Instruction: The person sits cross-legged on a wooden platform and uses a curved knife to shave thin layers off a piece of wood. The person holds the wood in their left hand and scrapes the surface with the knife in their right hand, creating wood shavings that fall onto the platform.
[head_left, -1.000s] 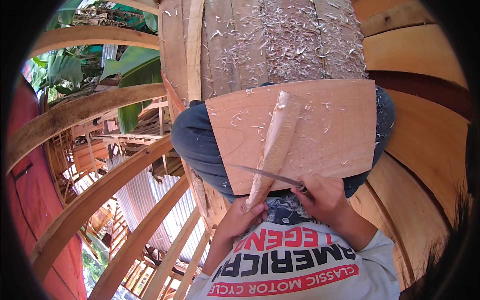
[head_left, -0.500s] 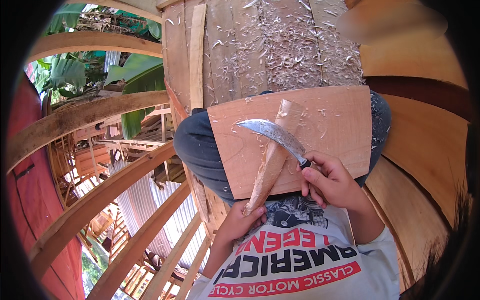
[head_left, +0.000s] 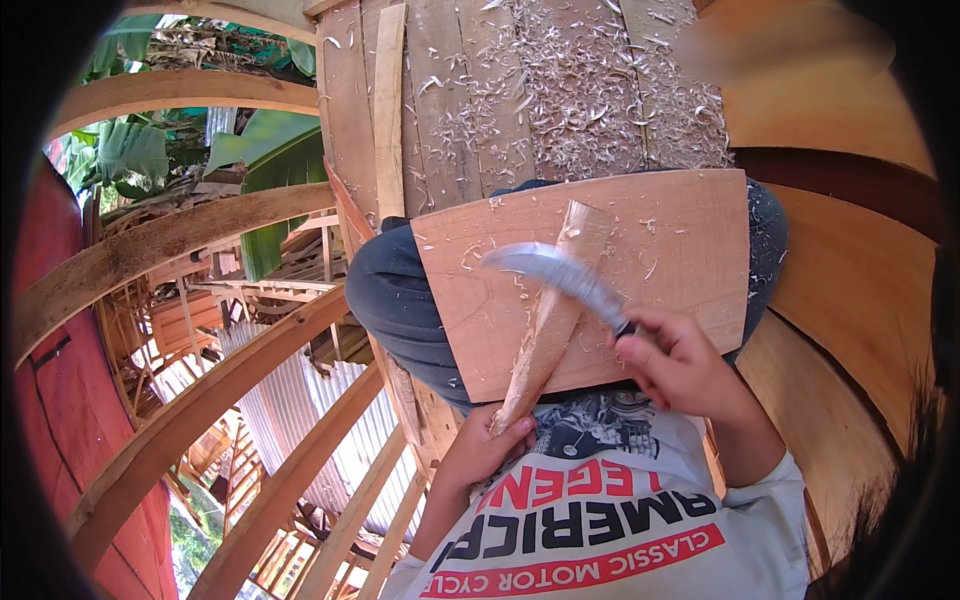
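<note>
My left hand [head_left: 488, 443] is closed round the lower end of a peeled wooden stick [head_left: 535, 355], near my shirt. The stick slants up and to the right across a flat wooden board [head_left: 680, 260] that rests on my lap. In my right hand [head_left: 676, 362] is a knife with a curved blade [head_left: 570, 277], gripped by its dark handle. The blade is slightly blurred and passes over the middle of the stick, its tip pointing left. Whether its edge touches the wood I cannot tell.
Pale shavings [head_left: 585, 90] cover the plank floor [head_left: 440, 130] beyond my knees. A loose wooden strip [head_left: 390, 110] lies there. Wooden slats [head_left: 210, 400] with gaps between them run along the left, and curved wooden panels [head_left: 840, 260] stand at the right.
My right hand and the knife have shifted a little to the right, and the blade has become blurred. The left hand keeps its hold on the stick, which has barely moved.
</note>
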